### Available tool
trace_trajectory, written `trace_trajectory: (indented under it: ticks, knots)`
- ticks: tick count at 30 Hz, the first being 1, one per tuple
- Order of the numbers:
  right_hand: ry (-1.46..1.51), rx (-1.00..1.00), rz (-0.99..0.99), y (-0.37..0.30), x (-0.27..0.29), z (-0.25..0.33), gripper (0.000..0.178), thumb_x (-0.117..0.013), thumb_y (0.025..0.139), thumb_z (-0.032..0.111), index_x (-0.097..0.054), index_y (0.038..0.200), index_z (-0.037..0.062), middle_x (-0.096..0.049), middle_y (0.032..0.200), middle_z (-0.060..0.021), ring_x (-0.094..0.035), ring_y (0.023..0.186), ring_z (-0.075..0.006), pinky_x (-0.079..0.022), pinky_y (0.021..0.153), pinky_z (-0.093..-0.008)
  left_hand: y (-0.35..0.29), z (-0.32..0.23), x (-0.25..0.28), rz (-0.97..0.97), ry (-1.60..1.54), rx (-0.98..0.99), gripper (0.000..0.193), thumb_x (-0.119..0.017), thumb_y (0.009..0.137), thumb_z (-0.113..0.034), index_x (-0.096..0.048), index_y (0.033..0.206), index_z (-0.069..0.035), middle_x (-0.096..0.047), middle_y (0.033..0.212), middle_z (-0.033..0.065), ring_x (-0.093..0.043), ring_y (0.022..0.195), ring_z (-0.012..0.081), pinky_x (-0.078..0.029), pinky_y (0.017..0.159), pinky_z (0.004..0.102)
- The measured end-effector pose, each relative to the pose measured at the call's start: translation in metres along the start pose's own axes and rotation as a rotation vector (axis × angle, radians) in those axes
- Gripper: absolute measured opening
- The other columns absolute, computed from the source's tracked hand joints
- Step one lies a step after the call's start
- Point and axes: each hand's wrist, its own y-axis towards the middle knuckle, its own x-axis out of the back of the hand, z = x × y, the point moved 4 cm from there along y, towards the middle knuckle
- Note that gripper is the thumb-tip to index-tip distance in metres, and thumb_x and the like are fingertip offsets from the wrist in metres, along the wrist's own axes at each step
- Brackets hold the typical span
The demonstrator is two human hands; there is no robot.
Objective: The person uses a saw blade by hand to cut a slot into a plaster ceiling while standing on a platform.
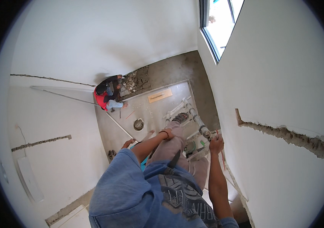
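Note:
My left hand [166, 133], with a dark band at its wrist, lies over the knee of my dusty pink trousers [162, 146], holding nothing I can see. At the right, my right hand [216, 144] is closed, and a thin red strip [218, 132] sticks up from it; whether this is a pencil or a cord I cannot tell. Right beside that hand is the end of a grey metal pipe frame [199, 121] with worn fittings. My sandalled foot [180, 118] is on or just above the frame's bars, high over the floor.
Below, a co-worker in a red vest [101, 99] crouches by a rubble heap [129, 84]. Another person's hand [128, 143] shows beside my left arm. A wooden float [160, 95] and a round floor hole [138, 124] are below. The right wall has a rough chased groove [283, 135].

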Motion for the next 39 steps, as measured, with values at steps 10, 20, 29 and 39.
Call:
trace_trajectory:
  ticks: [10, 20, 29, 39]
  knots:
    - [-0.037, -0.003, -0.041, -0.002, -0.004, -0.006, 0.028, -0.045, 0.088, 0.028, -0.060, 0.083, 0.0049, -0.063, 0.077, -0.0189, -0.060, 0.077, -0.0407, -0.044, 0.069, -0.0510, -0.022, -0.009, -0.032, 0.131, 0.099, -0.133, 0.078, -0.060, 0.071, -0.054, -0.050, 0.131, -0.005, -0.047, 0.135, 0.0197, -0.047, 0.123, 0.0345, -0.038, 0.103, 0.0408]
    - [-0.009, -0.095, 0.109, 0.001, -0.005, -0.005, 0.030, -0.045, 0.088, 0.032, -0.060, 0.084, 0.0054, -0.064, 0.080, -0.0212, -0.060, 0.078, -0.0436, -0.044, 0.070, -0.0545, -0.041, -0.041, -0.038, 0.299, 0.351, -0.013, 0.070, -0.070, 0.066, -0.049, -0.060, 0.121, -0.008, -0.055, 0.128, 0.0154, -0.051, 0.118, 0.0363, -0.042, 0.096, 0.0493]
    - [-0.017, -0.154, 0.089, 0.002, -0.003, -0.015, 0.036, -0.042, 0.090, 0.034, -0.063, 0.090, 0.0048, -0.064, 0.082, -0.0216, -0.061, 0.080, -0.0429, -0.045, 0.073, -0.0539, -0.056, -0.102, -0.001, 0.282, 0.558, -0.366, 0.055, -0.074, 0.062, -0.043, -0.068, 0.105, -0.009, -0.068, 0.102, 0.0154, -0.065, 0.096, 0.0310, -0.052, 0.081, 0.0427]
    - [-0.117, -0.220, 0.191, -0.015, -0.035, -0.030, 0.029, -0.047, 0.085, 0.032, -0.067, 0.090, 0.0114, -0.067, 0.087, -0.0179, -0.062, 0.087, -0.0414, -0.048, 0.081, -0.0497, -0.053, -0.092, 0.004, 0.088, 0.258, -0.484, 0.045, -0.061, 0.072, -0.044, -0.069, 0.092, -0.005, -0.067, 0.096, 0.0190, -0.064, 0.091, 0.0332, -0.049, 0.081, 0.0436]
